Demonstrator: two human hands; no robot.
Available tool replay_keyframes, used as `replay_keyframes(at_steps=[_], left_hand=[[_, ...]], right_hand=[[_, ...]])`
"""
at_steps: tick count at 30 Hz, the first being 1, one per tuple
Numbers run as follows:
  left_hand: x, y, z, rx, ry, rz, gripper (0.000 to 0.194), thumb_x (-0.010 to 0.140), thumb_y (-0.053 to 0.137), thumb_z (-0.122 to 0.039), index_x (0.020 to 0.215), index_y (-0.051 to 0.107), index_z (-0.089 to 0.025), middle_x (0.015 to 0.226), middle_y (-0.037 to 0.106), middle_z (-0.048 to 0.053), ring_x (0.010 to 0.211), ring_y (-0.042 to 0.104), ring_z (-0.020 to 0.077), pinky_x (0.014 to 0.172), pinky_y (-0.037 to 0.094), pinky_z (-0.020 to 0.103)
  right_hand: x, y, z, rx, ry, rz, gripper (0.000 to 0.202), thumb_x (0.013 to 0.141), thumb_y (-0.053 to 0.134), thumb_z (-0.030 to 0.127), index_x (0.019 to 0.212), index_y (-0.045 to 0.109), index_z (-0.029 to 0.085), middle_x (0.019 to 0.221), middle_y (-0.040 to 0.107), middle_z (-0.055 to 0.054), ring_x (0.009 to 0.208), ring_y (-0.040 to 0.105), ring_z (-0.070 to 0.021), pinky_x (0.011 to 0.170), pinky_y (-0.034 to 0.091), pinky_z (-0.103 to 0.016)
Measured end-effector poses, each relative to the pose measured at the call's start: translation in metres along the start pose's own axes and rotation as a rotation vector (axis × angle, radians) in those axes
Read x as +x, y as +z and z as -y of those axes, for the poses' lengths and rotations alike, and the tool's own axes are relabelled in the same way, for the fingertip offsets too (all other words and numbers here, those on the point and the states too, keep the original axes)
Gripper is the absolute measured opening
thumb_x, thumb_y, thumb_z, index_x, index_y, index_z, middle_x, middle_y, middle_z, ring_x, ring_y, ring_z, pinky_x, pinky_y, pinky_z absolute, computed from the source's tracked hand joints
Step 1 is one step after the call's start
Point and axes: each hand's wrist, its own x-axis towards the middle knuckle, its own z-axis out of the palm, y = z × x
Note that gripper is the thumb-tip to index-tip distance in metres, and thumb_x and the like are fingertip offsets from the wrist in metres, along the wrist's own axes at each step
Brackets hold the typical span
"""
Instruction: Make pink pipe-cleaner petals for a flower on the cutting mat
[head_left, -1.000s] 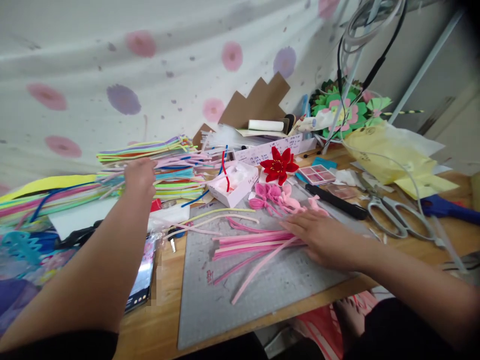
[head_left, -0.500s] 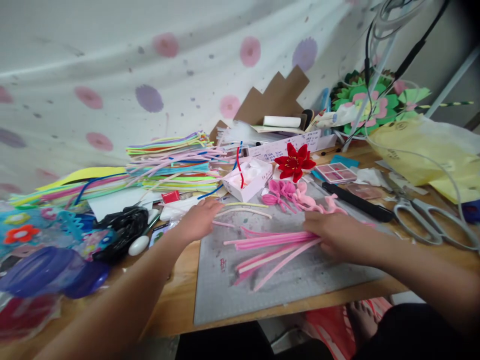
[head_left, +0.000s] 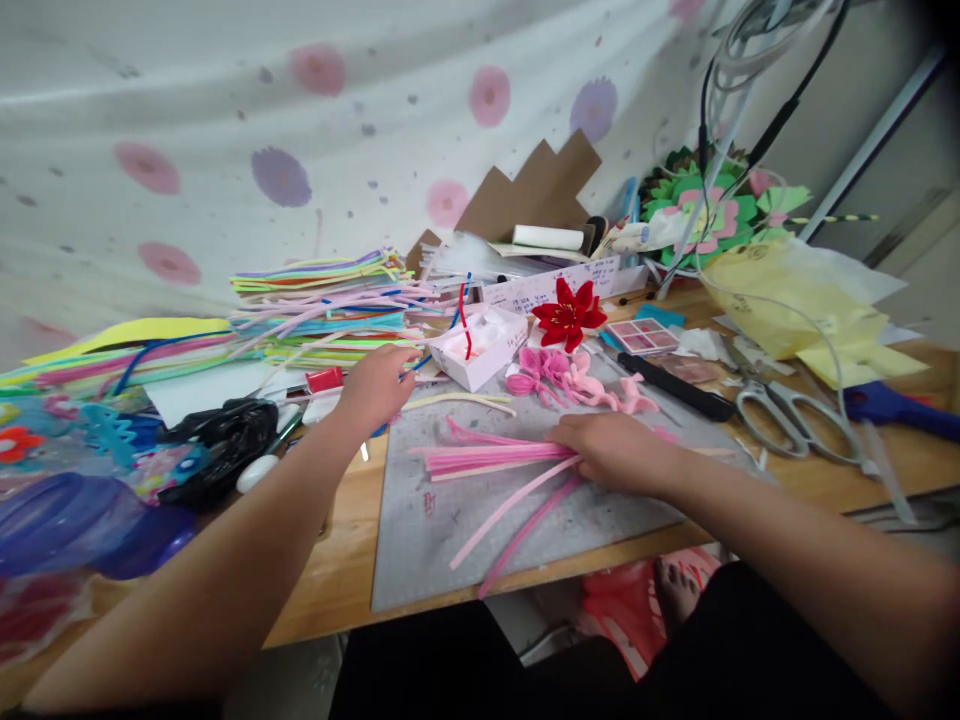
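Under my right hand [head_left: 615, 452] is a loose bunch of pink pipe cleaners [head_left: 480, 460] on the grey cutting mat [head_left: 405, 550]. Its fingers close over their right ends, and two strands fan toward the front edge. Beside the white box [head_left: 484, 360], my left hand [head_left: 379, 385] hovers with slightly bent fingers apart and nothing visible in them. Pale yellow and white pipe cleaners [head_left: 465, 400] lie just right of it. Behind my right hand rest pink bent pipe-cleaner shapes [head_left: 551, 370] and a red pipe-cleaner flower [head_left: 568, 315].
Stacks of coloured pipe cleaners [head_left: 322, 320] fill the back left. A black plastic bag [head_left: 225, 450] and a purple plastic item [head_left: 82, 525] lie at left. On the right are a black-handled tool [head_left: 675, 388], scissors [head_left: 795, 415] and a yellow bag [head_left: 787, 300].
The view has shifted a little. My left hand has moved back toward the white box, away from the pale strands. The pink strands have spread, one now reaching past the mat's front edge.
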Motion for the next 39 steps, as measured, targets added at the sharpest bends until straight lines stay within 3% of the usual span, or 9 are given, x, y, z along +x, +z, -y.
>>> replay_keyframes(at_steps=[3,7,10,15,20,23,30,34,39], left_hand=[[-0.029,-0.013,-0.05,-0.308,0.176,0.098,0.04,0.082,0.049,-0.041,0.115,0.057,-0.021,0.114,0.062,0.006,0.099,0.058,0.0218,0.088,0.043,0.034],[-0.072,-0.009,-0.115,-0.326,0.456,0.28,0.086,0.062,0.067,-0.058,0.135,0.037,-0.026,0.138,0.042,0.01,0.122,0.04,0.0311,0.1,0.033,0.044],[-0.085,0.004,-0.134,-0.265,0.451,0.332,0.073,0.067,0.068,-0.044,0.131,0.04,-0.023,0.127,0.05,0.01,0.114,0.046,0.0303,0.094,0.038,0.043],[-0.068,0.008,-0.113,-0.146,0.436,0.422,0.032,0.079,0.044,-0.012,0.108,0.054,-0.02,0.098,0.061,0.007,0.091,0.057,0.0231,0.075,0.045,0.034],[-0.052,0.001,-0.077,-0.088,0.412,0.404,0.04,0.075,0.058,-0.023,0.114,0.052,-0.024,0.105,0.06,0.007,0.095,0.056,0.0262,0.078,0.043,0.037],[-0.052,0.002,-0.075,-0.136,0.387,0.385,0.049,0.072,0.064,-0.032,0.119,0.05,-0.026,0.11,0.058,0.007,0.101,0.054,0.0267,0.084,0.041,0.037],[-0.059,0.017,-0.083,-0.221,0.362,0.379,0.012,0.085,0.049,-0.028,0.085,0.058,-0.02,0.088,0.06,0.004,0.085,0.056,0.0212,0.069,0.042,0.031],[-0.054,0.02,-0.065,-0.317,0.34,0.354,0.025,0.091,0.036,-0.026,0.086,0.06,-0.022,0.083,0.061,0.003,0.078,0.057,0.0175,0.07,0.042,0.029],[-0.053,0.023,-0.058,-0.365,0.319,0.286,0.024,0.09,0.041,-0.033,0.103,0.058,-0.023,0.094,0.062,0.004,0.087,0.057,0.0195,0.076,0.042,0.032]], right_hand=[[-0.001,-0.004,-0.012,0.064,-0.122,0.044,0.029,0.074,0.057,0.018,0.103,0.062,0.017,0.101,0.062,-0.009,0.096,0.057,-0.0226,0.082,0.04,-0.031],[-0.007,-0.01,-0.029,0.125,-0.158,0.102,0.039,0.067,0.071,0.028,0.103,0.062,0.016,0.103,0.059,-0.01,0.098,0.053,-0.0238,0.085,0.04,-0.033],[-0.012,-0.008,-0.032,0.092,-0.101,0.123,0.026,0.069,0.07,0.026,0.092,0.062,0.016,0.094,0.06,-0.008,0.09,0.054,-0.0228,0.078,0.041,-0.032],[-0.012,0.003,-0.021,0.078,-0.051,0.025,0.018,0.081,0.058,0.025,0.095,0.061,0.015,0.094,0.061,-0.009,0.089,0.056,-0.0217,0.077,0.042,-0.032],[-0.01,0.002,-0.011,0.036,-0.055,-0.048,0.042,0.08,0.061,0.036,0.116,0.055,0.016,0.107,0.059,-0.012,0.1,0.053,-0.0267,0.083,0.041,-0.038],[-0.011,-0.003,-0.012,0.046,-0.041,-0.003,0.035,0.08,0.061,0.035,0.11,0.058,0.017,0.101,0.06,-0.011,0.095,0.055,-0.0247,0.081,0.041,-0.036],[-0.007,-0.005,-0.018,0.097,-0.015,0.02,0.016,0.083,0.054,0.028,0.093,0.062,0.018,0.092,0.062,-0.007,0.087,0.056,-0.0195,0.075,0.041,-0.03],[-0.001,-0.008,-0.018,0.121,-0.003,0.003,0.019,0.089,0.045,0.023,0.081,0.062,0.017,0.083,0.062,-0.004,0.079,0.056,-0.0151,0.071,0.04,-0.026],[0.009,-0.01,-0.01,0.038,0.052,-0.083,0.026,0.09,0.041,0.022,0.075,0.061,0.016,0.081,0.062,-0.005,0.078,0.055,-0.0148,0.071,0.039,-0.026]])
